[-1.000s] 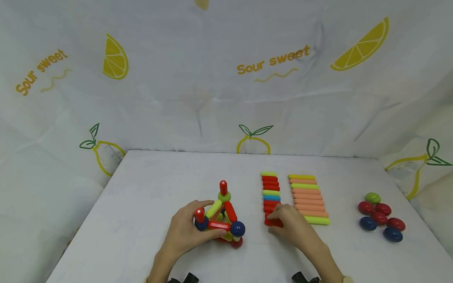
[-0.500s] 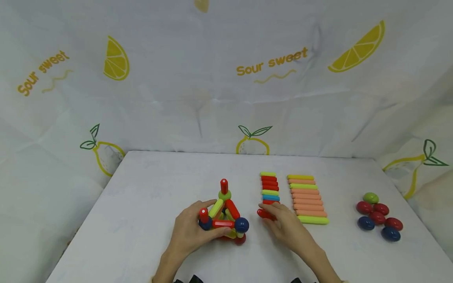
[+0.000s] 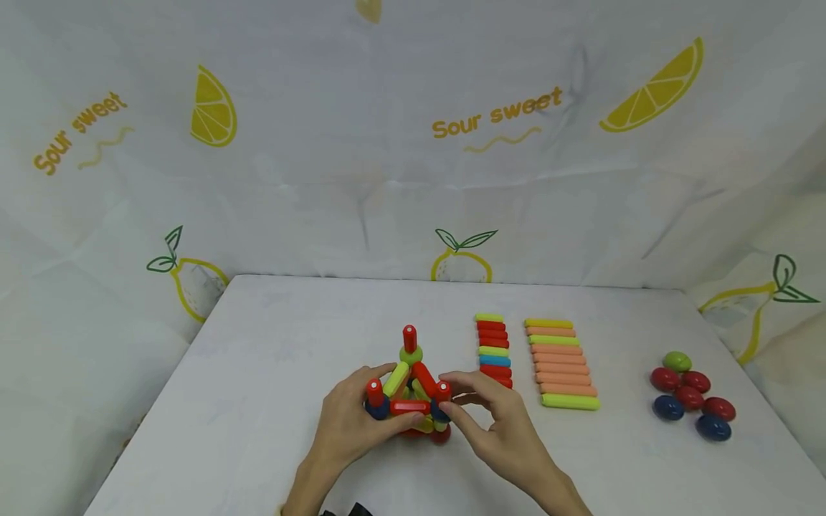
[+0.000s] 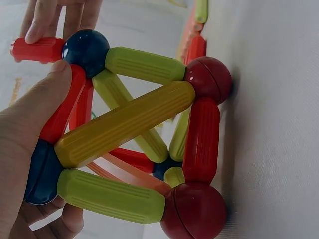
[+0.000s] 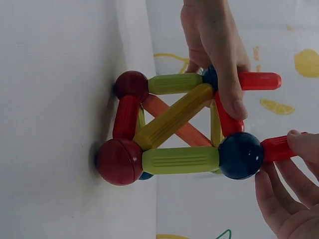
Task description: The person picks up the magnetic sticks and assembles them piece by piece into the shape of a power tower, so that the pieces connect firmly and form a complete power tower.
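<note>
A frame of magnetic rods and balls (image 3: pixel 410 406) stands on the table, with red balls (image 5: pixel 119 161) at its base and navy balls (image 5: pixel 241 155) higher up. My left hand (image 3: pixel 348 419) holds its upper left corner, thumb lying along the front red rod. At the front right corner, my right hand (image 3: pixel 500 426) pinches a short red magnetic rod (image 4: pixel 37 50) between thumb and fingers. That rod stands upright with its lower end at the navy ball. Two more red rods point up, one from the left navy ball and one from the green ball (image 3: pixel 411 355) at the back.
Right of the frame lies a column of short rods (image 3: pixel 494 360), mostly red. Beside it is a column of longer rods (image 3: pixel 561 358), mostly orange. Several loose balls (image 3: pixel 689 398) in red, navy and green lie at the far right. A printed cloth (image 3: pixel 323 179) hangs behind the table.
My right hand has picked up a short red rod from the near end of the column and carried it left onto the frame's right navy ball. The left hand keeps its hold.
</note>
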### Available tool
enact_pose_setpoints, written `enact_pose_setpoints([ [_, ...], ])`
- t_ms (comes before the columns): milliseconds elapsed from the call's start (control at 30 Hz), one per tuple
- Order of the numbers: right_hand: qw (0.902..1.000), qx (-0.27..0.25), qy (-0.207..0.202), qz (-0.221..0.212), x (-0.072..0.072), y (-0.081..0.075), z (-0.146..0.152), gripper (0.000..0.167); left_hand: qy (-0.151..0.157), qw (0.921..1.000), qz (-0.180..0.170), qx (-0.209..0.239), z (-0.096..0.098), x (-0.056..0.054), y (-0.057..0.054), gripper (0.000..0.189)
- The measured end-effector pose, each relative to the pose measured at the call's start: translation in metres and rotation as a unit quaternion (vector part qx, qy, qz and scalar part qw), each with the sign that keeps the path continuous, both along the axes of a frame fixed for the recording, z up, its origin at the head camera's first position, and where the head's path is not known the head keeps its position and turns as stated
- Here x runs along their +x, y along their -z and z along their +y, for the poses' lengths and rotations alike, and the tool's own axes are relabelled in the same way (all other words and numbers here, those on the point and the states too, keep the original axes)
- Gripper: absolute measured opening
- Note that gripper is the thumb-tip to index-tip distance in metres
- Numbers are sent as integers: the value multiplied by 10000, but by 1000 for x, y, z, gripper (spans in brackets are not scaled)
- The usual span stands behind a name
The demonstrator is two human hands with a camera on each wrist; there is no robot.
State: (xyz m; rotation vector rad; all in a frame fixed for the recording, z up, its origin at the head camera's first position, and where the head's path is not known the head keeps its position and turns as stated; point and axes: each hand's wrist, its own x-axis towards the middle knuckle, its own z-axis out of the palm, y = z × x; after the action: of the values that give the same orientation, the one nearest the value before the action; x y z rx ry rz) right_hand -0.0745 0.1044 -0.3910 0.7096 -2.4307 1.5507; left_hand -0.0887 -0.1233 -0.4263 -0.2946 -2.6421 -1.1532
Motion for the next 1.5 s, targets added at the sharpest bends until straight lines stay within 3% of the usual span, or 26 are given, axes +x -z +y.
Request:
enact_pose_setpoints([
  [267, 9995, 294, 45, 61, -1, 2, 6, 39, 260, 9995, -82, 146, -5, -1, -3, 68],
  [333, 9982, 512, 284, 162, -2, 0, 16, 40, 324, 9993, -156, 137, -8, -1, -3, 67],
  [433, 9901, 986, 966, 260, -6, -2, 43, 39, 510, 9983, -236, 138, -12, -2, -4, 66],
  [533, 9712, 1534, 1779, 395, -14, 3, 83, 36, 790, 9964, -261, 148, -18, -3, -6, 63],
  [667, 9286, 2311, 2853, 534, -21, 18, 144, 35, 1159, 9930, -190, 133, -29, -3, -10, 59],
  [767, 8997, 2786, 3345, 324, -20, 31, 185, 33, 1302, 9913, -184, 83, -38, -2, -13, 54],
  [867, 8848, 3214, 3359, -317, -20, 39, 211, 33, 1343, 9906, -258, 44, -46, -1, -15, 45],
  [1000, 8674, 3737, 3070, -1170, -21, 42, 229, 35, 1410, 9897, -259, -10, -50, -1, -17, 32],
  [1067, 8626, 3878, 2988, -1275, -21, 43, 233, 36, 1445, 9892, -252, -29, -51, -1, -17, 28],
  [1200, 8643, 3940, 2986, -922, -19, 46, 236, 34, 1459, 9891, -214, -35, -51, -1, -17, 26],
  [1267, 8588, 4008, 2991, -1107, -19, 47, 237, 36, 1462, 9891, -180, -47, -51, -1, -17, 25],
  [1433, 8214, 4162, 3048, -2434, -22, 48, 232, 50, 1464, 9891, -176, -64, -51, -2, -16, 25],
  [1500, 8173, 4086, 3141, -2577, -23, 45, 227, 54, 1453, 9892, -189, -74, -51, -2, -17, 24],
])
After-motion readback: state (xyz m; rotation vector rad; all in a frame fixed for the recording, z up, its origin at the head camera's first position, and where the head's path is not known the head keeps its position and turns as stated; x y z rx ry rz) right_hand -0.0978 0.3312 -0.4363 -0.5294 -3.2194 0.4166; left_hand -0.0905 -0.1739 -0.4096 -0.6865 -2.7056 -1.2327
